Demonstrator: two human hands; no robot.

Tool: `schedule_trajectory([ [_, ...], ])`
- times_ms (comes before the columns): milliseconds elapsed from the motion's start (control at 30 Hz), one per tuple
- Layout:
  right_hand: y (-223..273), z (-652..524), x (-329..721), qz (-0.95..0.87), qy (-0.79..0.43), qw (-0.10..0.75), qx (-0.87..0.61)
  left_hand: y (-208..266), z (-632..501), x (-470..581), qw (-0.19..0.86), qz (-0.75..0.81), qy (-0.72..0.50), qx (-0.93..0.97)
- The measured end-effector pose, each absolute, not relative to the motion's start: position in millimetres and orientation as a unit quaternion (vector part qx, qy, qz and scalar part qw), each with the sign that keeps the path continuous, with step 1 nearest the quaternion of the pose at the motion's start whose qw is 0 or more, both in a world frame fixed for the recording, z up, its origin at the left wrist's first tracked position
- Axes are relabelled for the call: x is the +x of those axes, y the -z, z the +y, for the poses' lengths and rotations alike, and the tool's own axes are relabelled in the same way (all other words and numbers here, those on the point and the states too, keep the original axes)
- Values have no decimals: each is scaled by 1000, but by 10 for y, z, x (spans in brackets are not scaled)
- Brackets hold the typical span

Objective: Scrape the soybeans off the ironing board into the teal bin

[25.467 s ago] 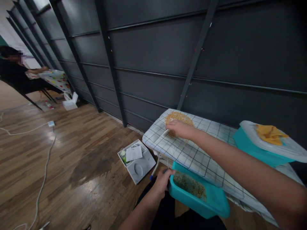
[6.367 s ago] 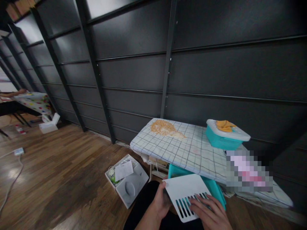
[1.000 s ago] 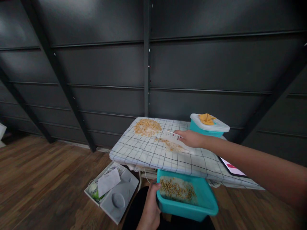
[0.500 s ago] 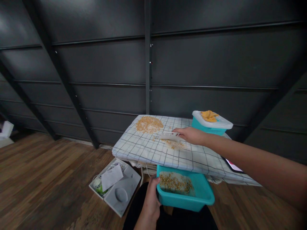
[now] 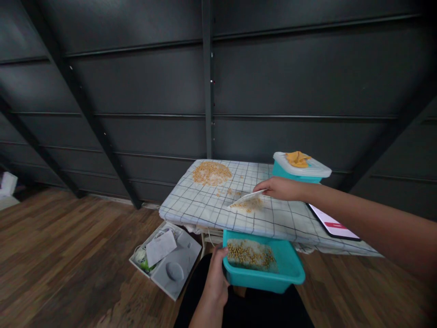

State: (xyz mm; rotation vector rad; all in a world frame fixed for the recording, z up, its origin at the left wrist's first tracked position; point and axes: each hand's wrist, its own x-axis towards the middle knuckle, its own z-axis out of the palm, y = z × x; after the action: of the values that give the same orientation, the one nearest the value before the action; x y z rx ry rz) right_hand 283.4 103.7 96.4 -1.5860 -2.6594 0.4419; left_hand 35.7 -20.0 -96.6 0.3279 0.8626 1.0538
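My left hand (image 5: 216,275) grips the left rim of a teal plastic tub (image 5: 262,282), which is held over my lap just under the table's front edge. Yellowish beans (image 5: 251,255) and some whitish grains lie inside it. My right hand (image 5: 275,187) is closed on the end of a flat white card-like piece (image 5: 246,198), tilted with its lower edge on the cloth. A small patch of beans and pale grains (image 5: 252,205) lies right beside the card. Farther back on the table spreads a larger pile of beans (image 5: 211,173).
A checked cloth (image 5: 191,200) covers the table. At the back right stands a lidded teal box (image 5: 300,171) with a yellow cloth (image 5: 298,159) on top. A tablet (image 5: 332,224) lies under my right forearm. On the wooden floor is a white tray (image 5: 175,271) with cables and paper.
My right hand has moved slightly right, and the card has turned from lying flatter to a steeper slant. My left hand still holds the tub. The view has shifted a little.
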Motion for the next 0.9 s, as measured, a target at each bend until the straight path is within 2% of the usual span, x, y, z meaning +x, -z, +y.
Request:
schedule_trajectory([
  [300, -1009, 772, 2906, -848, -155, 7, -506, 960, -220, 360, 771, 388, -479, 159],
  [367, -1032, 746, 2915, -844, -125, 25, -521, 954, -226, 365, 769, 388, -482, 159],
  [500, -1104, 720, 2956, -772, 9, 56, -632, 963, -226, 371, 759, 392, -493, 166],
  [667, -1126, 680, 2983, -678, 71, 12, -731, 1024, -208, 374, 763, 388, -489, 169],
  [900, -923, 719, 2954, -683, 54, -24, -729, 1051, -192, 386, 759, 394, -487, 174],
])
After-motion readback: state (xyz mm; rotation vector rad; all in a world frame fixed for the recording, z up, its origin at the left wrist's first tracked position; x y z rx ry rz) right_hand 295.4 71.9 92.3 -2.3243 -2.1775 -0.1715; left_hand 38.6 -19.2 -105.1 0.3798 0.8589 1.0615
